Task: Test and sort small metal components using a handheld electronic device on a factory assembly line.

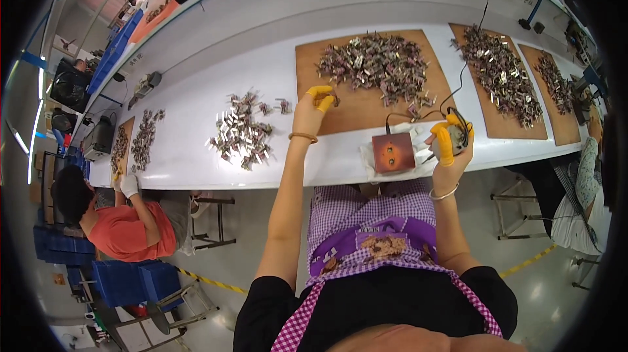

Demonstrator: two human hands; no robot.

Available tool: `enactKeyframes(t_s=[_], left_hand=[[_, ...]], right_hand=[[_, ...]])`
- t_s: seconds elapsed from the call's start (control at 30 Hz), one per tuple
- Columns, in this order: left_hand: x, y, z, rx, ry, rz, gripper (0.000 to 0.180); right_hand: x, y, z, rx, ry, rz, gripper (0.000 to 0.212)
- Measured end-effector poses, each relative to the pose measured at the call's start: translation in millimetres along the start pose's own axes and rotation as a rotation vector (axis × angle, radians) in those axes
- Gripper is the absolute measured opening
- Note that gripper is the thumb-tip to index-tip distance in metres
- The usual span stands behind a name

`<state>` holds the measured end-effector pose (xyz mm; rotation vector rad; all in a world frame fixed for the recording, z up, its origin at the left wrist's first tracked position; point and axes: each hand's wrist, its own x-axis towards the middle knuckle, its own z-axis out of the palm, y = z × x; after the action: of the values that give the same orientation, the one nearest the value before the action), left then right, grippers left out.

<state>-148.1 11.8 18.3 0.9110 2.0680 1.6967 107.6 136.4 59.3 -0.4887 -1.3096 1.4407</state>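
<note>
Two hands: left hand [313, 111] pinches one metal part [334, 98], right hand [449, 144] grips tool [458, 141].

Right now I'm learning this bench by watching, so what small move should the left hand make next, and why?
Probably bring the left hand back toward the small box with two holes. Its yellow-capped fingertips seem to pinch a small metal part at the edge of the pile on the brown board, while the right hand holds a grey corded tool beside that box.
</note>
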Motion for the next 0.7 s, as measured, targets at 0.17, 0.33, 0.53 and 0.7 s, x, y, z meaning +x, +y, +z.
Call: enactKeyframes(t_s=[0.17,0.33,0.53,0.7], left_hand=[[-11,-20,-14,0.458,-0.004,-0.038,0.024],[-7,-26,-10,1.055,0.319,0.437,0.016],[-23,-3,12,1.191,0.068,0.480,0.019],[-46,28,18,0.740,-0.051,0.165,0.021]], right_hand=[[-3,2,3,-0.075,-0.043,-0.061,0.033],[-8,-1,6,-0.042,-0.031,-0.058,0.033],[-10,-3,4,-0.014,-0.081,-0.008,0.034],[-10,-3,2,-0.006,-0.051,-0.004,0.035]])
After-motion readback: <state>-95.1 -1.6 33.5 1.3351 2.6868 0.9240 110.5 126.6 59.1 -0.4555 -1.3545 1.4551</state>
